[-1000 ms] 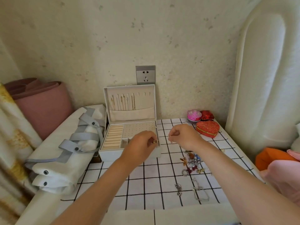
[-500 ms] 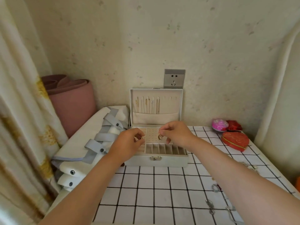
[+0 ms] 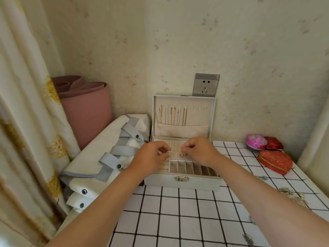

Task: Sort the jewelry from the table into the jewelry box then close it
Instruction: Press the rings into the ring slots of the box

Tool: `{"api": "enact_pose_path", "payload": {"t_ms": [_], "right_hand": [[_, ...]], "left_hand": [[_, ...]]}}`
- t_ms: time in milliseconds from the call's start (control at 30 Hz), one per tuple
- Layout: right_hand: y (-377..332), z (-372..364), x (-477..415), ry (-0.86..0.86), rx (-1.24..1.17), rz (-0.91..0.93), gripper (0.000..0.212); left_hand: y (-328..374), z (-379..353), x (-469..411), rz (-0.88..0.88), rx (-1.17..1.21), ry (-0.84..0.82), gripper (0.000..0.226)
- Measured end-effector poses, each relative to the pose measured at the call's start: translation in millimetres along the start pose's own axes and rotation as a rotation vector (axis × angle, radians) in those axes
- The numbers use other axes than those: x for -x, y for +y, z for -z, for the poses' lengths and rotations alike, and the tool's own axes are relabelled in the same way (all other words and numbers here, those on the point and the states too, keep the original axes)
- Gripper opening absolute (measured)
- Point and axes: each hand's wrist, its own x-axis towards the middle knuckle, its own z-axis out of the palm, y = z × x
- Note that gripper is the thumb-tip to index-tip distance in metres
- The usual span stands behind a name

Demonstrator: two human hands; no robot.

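left fingers (image 3: 162, 151) pinch gold ring (image 3: 169, 152) | right fingers (image 3: 187, 150) pinch gold hoop (image 3: 183, 155) (above jewelry box (image 3: 160, 181))

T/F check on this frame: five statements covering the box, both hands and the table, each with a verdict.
1. The jewelry box has its lid standing open. True.
2. The left hand holds nothing. False: it pinches a gold ring.
3. The right hand pinches a small gold piece above the perforated panel. True.
4. The red heart-shaped box sits left of the jewelry box. False: it sits to its right, on the table.
5. No jewelry remains on the table. False: loose jewelry lies near its right edge.
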Motion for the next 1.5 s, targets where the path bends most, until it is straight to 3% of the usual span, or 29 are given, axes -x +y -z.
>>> {"api": "enact_pose_path", "payload": {"t_ms": [167, 400, 567, 800, 1000, 1233, 1367, 1500], "right_hand": [[-4, 5, -1, 0.017, 0.056, 0.024, 0.021], [-40, 0, 10, -0.067, -0.137, 0.280, 0.024], [-50, -9, 14, -0.019, -0.261, 0.262, 0.012], [-57, -21, 19, 0.003, -0.319, 0.234, 0.010], [-55, -30, 18, 0.078, -0.329, 0.210, 0.014], [-49, -41, 24, 0.052, -0.022, 0.317, 0.019], [-46, -46, 28, 0.008, 0.090, 0.247, 0.009], [-43, -52, 29, 0.028, 0.125, 0.183, 0.009]], "left_hand": [[2, 2, 3, 0.017, 0.053, 0.019, 0.013], [-1, 18, 6, 0.106, 0.349, 0.110, 0.003], [-1, 24, 8, 0.128, 0.484, 0.121, 0.006], [0, 30, 9, 0.105, 0.472, 0.168, 0.008], [-16, 31, 12, 0.045, 0.288, 0.101, 0.008], [-22, 28, 18, 0.049, 0.058, 0.075, 0.006], [-25, 27, 23, 0.024, -0.092, 0.004, 0.005], [-29, 27, 27, -0.111, -0.299, -0.005, 0.017]]}}
